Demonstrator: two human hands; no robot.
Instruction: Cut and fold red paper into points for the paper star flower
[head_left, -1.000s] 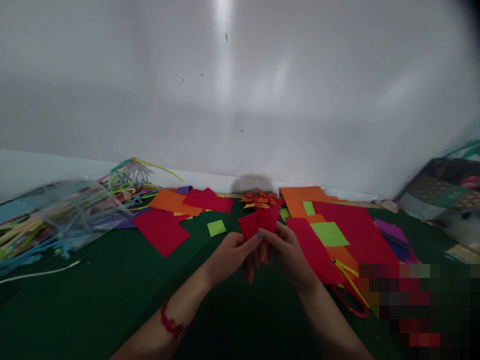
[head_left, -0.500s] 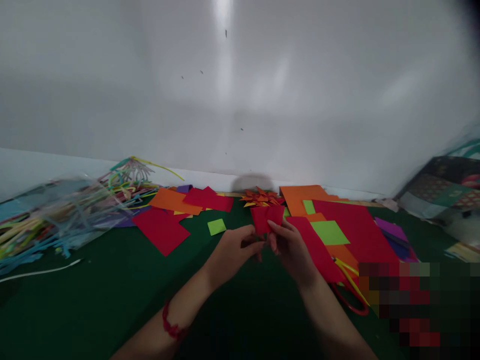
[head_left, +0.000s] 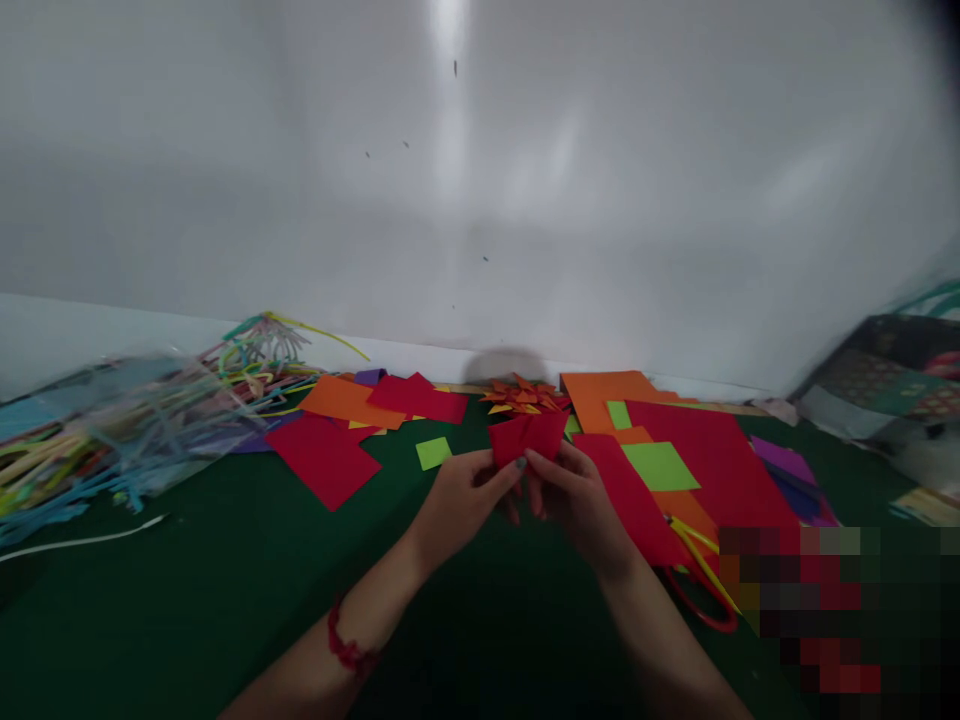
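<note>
A small folded piece of red paper (head_left: 527, 436) is held up between both hands over the green table. My left hand (head_left: 466, 500) pinches its lower left part, thumb in front. My right hand (head_left: 581, 495) pinches the lower right side, its thumb close to the left thumb. Some fingers of both hands are hidden behind the paper. Just beyond it lies a cluster of pointed orange and red folded paper pieces (head_left: 523, 392). Left of the hands is a small lime green paper square (head_left: 433, 454).
Red paper (head_left: 324, 462) and orange sheets lie to the left, near a plastic bag of colourful strips (head_left: 150, 430). At right are a large red sheet (head_left: 720, 460), a lime green sheet (head_left: 661, 466) and scissors (head_left: 701, 575). A white wall (head_left: 480, 200) rises behind the green table (head_left: 225, 600).
My left hand has moved up and now grips the red paper, its thumb coming next to the right thumb. More of the paper's width shows, and my right thumb has shifted lower on it.
</note>
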